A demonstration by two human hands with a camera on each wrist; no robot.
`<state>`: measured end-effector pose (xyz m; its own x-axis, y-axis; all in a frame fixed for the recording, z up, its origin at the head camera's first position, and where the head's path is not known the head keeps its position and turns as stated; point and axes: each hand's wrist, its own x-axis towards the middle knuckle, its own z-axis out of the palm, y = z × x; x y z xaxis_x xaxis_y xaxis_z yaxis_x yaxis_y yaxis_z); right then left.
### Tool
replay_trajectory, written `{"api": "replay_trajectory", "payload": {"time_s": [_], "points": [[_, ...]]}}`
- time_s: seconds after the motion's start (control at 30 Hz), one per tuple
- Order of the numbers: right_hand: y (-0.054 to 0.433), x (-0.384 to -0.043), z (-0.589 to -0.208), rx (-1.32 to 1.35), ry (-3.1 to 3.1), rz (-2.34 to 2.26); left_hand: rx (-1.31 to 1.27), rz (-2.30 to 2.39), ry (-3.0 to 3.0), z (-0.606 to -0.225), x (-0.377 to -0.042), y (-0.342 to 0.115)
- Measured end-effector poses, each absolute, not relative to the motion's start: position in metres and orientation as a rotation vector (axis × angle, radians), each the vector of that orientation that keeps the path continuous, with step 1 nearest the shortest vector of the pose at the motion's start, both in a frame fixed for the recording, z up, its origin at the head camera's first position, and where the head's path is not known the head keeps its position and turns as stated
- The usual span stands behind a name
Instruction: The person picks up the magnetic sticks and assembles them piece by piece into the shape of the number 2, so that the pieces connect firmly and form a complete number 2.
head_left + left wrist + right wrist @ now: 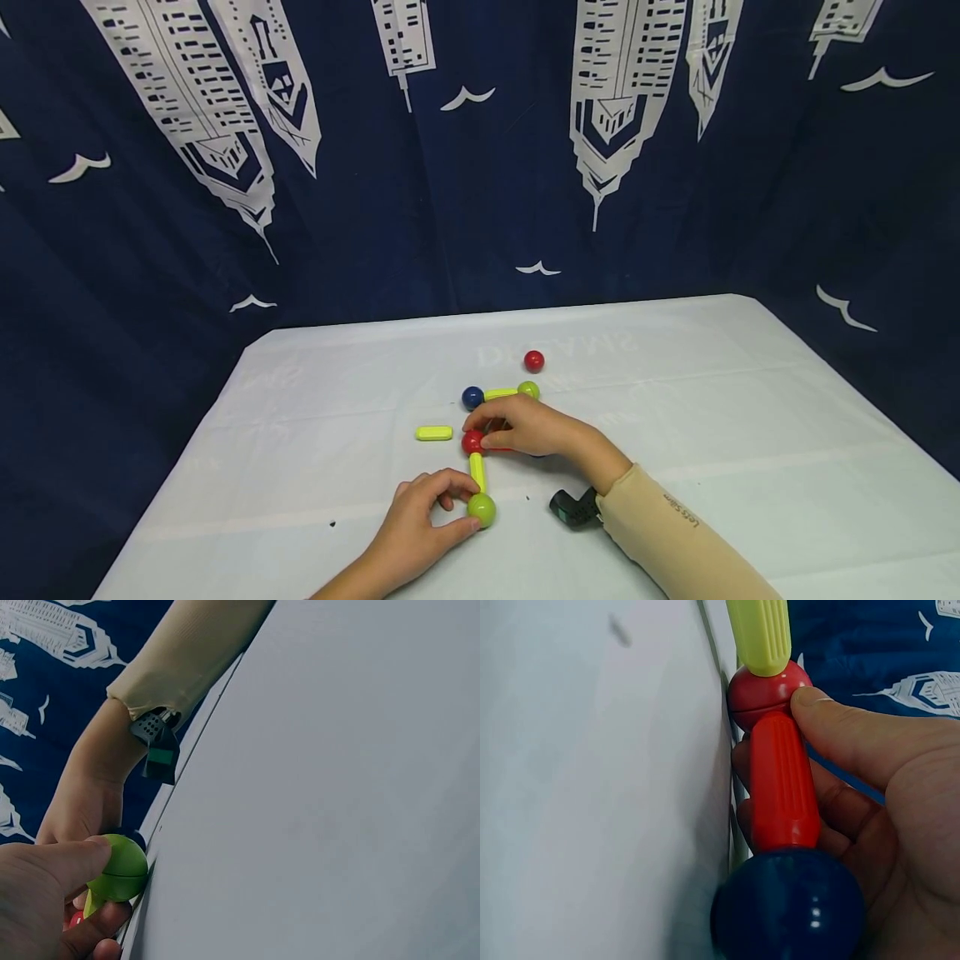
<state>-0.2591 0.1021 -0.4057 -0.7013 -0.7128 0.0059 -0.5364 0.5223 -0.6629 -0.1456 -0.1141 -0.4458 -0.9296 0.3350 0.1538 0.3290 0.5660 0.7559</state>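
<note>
My left hand [422,525] pinches a green ball [482,510] between thumb and fingers. A yellow ridged rod [477,472] runs from that ball up to a red ball [472,442]. My right hand [534,427] holds the red ball, its thumb pressed on the side. In the right wrist view, a red ridged rod [784,784] joins the red ball to a dark blue ball [787,906] under the palm. Together these pieces form a bent chain low over the white table. The left wrist view shows the green ball [124,868] in the left fingertips.
Beyond the right hand lie a blue ball [472,397], a yellow rod [500,394] and a green ball [528,390] in a row. A loose red ball [534,361] sits farther back. Left of the chain lies a loose yellow rod [434,433]. A black device [573,508] hangs at the right wrist.
</note>
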Motion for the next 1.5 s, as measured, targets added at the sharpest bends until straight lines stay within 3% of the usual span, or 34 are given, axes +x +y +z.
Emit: {"api": "replay_trajectory", "payload": {"time_s": [0.5,0.93,1.5], "points": [[0.090,-0.258,-0.403,-1.057,2.557,-0.997,0.637,1.339,2.817,-0.447,-0.146,-0.114],[0.041,-0.261,-0.403,-0.798,2.818,-0.737,0.669,1.353,2.824,-0.449,-0.148,-0.116],[0.050,-0.253,-0.404,-0.779,2.844,-0.955,0.692,1.347,2.843,-0.450,-0.147,-0.115]]}}
